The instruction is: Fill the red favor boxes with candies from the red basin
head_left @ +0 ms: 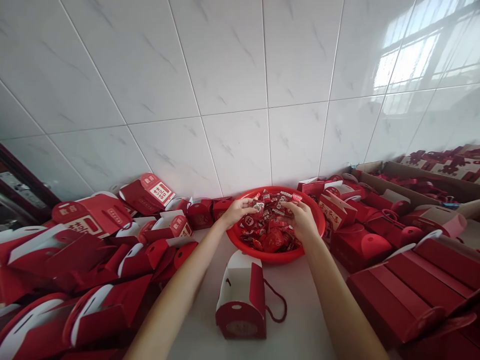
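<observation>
Red basin [275, 257] of packets [273, 240] (one each in the grip of left hand [236, 212] and right hand [302, 219]).

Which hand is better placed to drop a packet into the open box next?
Probably the left hand: it sits nearly straight beyond the open box, a packet at its fingers. The right hand is farther sideways, over the right side of the red basin.
</observation>
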A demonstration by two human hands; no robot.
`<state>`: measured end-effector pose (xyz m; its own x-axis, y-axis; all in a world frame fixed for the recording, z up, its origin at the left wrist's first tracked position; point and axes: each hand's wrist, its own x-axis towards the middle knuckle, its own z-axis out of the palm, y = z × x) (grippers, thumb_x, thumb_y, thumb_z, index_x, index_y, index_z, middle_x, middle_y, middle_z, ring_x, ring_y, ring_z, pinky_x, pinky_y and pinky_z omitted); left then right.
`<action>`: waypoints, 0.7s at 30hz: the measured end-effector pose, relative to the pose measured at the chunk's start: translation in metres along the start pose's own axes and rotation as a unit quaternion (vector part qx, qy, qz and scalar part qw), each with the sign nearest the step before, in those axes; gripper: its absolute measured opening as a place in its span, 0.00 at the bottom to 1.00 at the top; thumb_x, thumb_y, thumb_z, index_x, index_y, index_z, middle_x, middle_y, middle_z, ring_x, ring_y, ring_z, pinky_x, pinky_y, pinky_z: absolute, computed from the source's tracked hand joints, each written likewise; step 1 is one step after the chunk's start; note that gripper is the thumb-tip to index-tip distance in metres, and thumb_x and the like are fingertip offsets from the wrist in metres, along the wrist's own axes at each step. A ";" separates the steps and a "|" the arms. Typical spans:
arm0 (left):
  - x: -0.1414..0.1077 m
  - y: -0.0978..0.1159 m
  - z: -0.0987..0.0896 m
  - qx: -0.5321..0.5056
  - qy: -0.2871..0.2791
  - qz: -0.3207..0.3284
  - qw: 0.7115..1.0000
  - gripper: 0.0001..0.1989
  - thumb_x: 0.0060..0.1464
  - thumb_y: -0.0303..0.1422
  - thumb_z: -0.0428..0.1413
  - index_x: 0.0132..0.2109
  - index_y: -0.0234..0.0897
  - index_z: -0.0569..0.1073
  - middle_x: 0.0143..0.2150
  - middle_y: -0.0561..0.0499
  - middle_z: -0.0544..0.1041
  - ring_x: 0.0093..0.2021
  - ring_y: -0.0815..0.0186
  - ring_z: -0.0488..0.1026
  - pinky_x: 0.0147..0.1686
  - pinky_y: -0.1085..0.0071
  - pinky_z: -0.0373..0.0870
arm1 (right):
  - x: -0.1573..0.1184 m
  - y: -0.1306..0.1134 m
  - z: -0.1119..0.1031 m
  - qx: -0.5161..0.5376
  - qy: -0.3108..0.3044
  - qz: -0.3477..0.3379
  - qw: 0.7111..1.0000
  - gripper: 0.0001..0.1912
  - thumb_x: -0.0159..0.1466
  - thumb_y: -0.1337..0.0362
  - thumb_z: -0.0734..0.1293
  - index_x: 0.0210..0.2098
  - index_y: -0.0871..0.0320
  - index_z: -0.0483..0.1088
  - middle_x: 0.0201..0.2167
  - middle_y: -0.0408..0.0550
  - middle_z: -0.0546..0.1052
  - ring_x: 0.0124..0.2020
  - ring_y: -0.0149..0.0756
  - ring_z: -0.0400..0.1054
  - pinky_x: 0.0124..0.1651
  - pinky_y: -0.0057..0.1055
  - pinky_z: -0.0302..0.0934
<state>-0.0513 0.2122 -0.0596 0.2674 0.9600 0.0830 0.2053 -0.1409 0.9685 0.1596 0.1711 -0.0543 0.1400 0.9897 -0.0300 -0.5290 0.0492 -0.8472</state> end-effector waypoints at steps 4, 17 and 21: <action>-0.002 0.002 0.004 0.001 -0.023 -0.003 1.000 0.25 0.39 0.41 0.70 0.45 0.35 0.78 0.42 0.46 0.82 0.44 0.57 0.78 0.48 0.62 0.71 | 0.001 0.002 -0.002 -0.006 -0.006 -0.005 1.000 0.13 0.42 0.66 0.77 0.25 0.57 0.70 0.28 0.42 0.72 0.33 0.35 0.71 0.25 0.29 0.73; 0.001 -0.010 0.004 0.104 -0.011 -0.011 0.994 0.29 0.40 0.49 0.68 0.46 0.34 0.76 0.25 0.56 0.74 0.28 0.67 0.70 0.30 0.72 0.62 | 0.001 0.000 -0.001 -0.004 -0.017 0.007 1.000 0.14 0.41 0.66 0.78 0.24 0.57 0.70 0.27 0.42 0.73 0.30 0.34 0.70 0.23 0.28 0.72; -0.001 -0.008 0.006 0.151 -0.077 -0.060 0.984 0.26 0.37 0.47 0.70 0.40 0.34 0.78 0.23 0.56 0.73 0.26 0.68 0.70 0.27 0.73 0.59 | 0.000 0.000 0.000 0.001 -0.009 0.008 1.000 0.15 0.39 0.66 0.77 0.24 0.56 0.70 0.26 0.40 0.70 0.30 0.34 0.69 0.22 0.28 0.72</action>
<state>-0.0476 0.2113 -0.0693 0.3591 0.9292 -0.0871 0.5089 -0.1167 0.8529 0.1598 0.1715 -0.0545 0.1170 0.9926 -0.0333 -0.5328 0.0344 -0.8456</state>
